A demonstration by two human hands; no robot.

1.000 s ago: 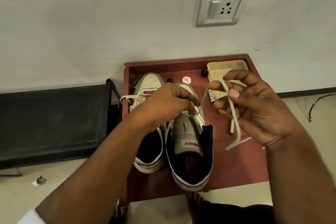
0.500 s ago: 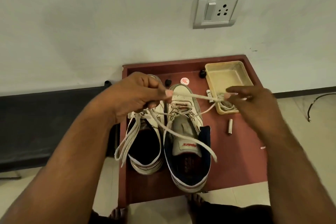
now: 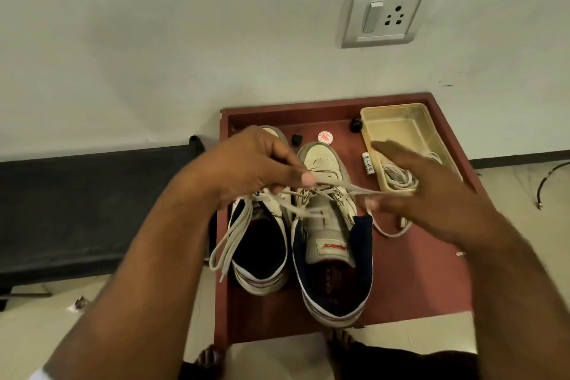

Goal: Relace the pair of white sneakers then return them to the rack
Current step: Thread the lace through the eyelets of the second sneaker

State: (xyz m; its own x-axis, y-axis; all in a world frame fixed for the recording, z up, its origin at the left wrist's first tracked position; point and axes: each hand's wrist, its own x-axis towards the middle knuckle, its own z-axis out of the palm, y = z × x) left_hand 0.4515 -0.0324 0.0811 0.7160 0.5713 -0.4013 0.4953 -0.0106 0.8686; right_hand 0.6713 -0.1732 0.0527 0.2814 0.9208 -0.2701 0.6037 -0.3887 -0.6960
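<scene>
Since half a second ago the right hand (image 3: 431,194) has released its pinch and drawn nearer, fingers now spread and motion-blurred, though the flat off-white shoelace (image 3: 345,187) crosses its thumb; whether it is gripped cannot be told. Nearest on the reddish-brown wooden surface (image 3: 416,281) stands the right white sneaker with navy lining (image 3: 331,256), the left white sneaker (image 3: 262,250) touching beside it. Above them the left hand (image 3: 249,170) pinches the lace, loose loops hanging past the surface's left edge. Farther back sit a beige plastic tray (image 3: 401,133) holding a coiled lace, a round red-and-white sticker (image 3: 325,137) and a grey wall socket (image 3: 388,14).
</scene>
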